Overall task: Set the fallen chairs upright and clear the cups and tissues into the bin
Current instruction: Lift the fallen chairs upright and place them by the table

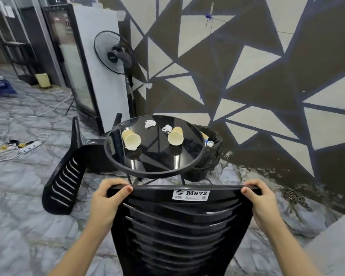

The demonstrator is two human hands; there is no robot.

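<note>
A black slatted plastic chair (177,226) stands in front of me, its backrest facing me with an M972 label. My left hand (108,200) grips the top rail's left end and my right hand (261,200) grips its right end. Beyond it is a round black glass table (153,172). On it lie two tipped paper cups, the left one (130,139) and the right one (175,136), and two crumpled tissues (149,123) (167,128). A second black chair (68,176) lies fallen to the table's left. A black-lined bin (211,156) sits behind the table on the right.
A standing fan (116,54) and a tall glass-door fridge (78,62) stand at the back left against the patterned wall. Power strips and cables (22,146) lie on the marble floor to the left. A chain (293,196) lies by the wall on the right.
</note>
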